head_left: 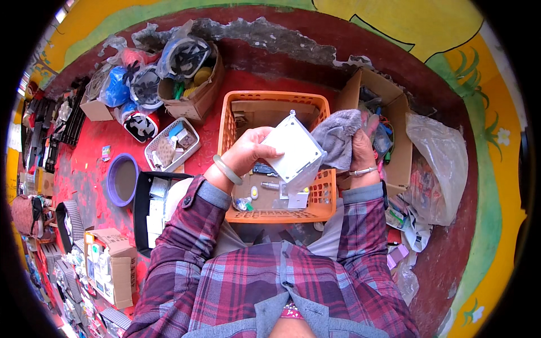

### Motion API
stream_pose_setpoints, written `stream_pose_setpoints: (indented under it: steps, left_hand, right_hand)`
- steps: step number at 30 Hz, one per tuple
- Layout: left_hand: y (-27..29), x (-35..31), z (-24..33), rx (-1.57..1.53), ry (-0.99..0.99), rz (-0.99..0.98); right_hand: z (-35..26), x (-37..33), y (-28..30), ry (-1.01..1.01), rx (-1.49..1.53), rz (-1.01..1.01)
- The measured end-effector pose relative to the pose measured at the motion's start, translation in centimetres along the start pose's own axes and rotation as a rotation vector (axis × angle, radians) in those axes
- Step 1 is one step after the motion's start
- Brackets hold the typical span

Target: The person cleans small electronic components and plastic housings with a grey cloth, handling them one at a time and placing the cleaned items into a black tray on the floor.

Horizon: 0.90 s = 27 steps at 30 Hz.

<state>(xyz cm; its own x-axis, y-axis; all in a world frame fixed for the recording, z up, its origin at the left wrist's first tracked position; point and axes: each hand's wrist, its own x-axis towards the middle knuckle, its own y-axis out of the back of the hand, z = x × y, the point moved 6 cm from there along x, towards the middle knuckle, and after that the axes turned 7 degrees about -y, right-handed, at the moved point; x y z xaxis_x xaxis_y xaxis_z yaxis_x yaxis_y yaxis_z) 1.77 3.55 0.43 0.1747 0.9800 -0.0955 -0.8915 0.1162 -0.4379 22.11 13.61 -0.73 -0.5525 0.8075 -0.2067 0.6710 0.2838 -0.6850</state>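
A flat white square piece (290, 145) in a clear plastic wrapper is pinched in my left hand (248, 153), thumb on its face. My right hand (362, 151) grips a grey cloth (338, 138), which hangs at the right edge of the white piece. Both hands are above an orange plastic basket (276, 96). Inside it, by the near side, lie a small white oval item (255, 192), a clear tube-like item (269, 185) and a small bag (243, 204) with green and blue bits. The wrapped piece hides part of the basket's inside.
To the right stands an open cardboard box (398, 163) of mixed items, with clear plastic sheeting (437, 163) beside it. On the left are a purple basin (122, 179), a white basket (189, 150), a black box (141, 225) and a carton of helmets (200, 104). The wall curves behind.
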Motion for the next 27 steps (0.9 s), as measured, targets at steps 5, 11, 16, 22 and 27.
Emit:
stream_pose_setpoints:
  steps: [5, 11, 16, 22, 27]
  left_hand:
    - [-0.2, 0.4, -1.5, 0.067, 0.031, -0.026]
    - [-0.1, 0.8, -3.7, 0.662, 0.032, -0.126]
    - [-1.2, 0.3, 0.3, 0.833, -0.165, 0.110]
    - [-1.8, 1.2, -2.8, 0.098, -0.209, 0.022]
    - [-2.1, 1.3, -2.8, 0.060, -0.183, -0.007]
  right_hand:
    - [1.8, -0.1, -3.5, -0.159, -0.340, -0.109]
    - [5.8, 0.4, -4.0, 0.024, -0.859, -0.117]
    - [4.7, 0.3, -3.1, 0.223, -0.617, 0.179]
    - [3.9, 0.2, -2.9, 0.245, -0.255, 0.227]
    - [2.7, 0.3, -1.9, 0.348, -0.251, 0.267]
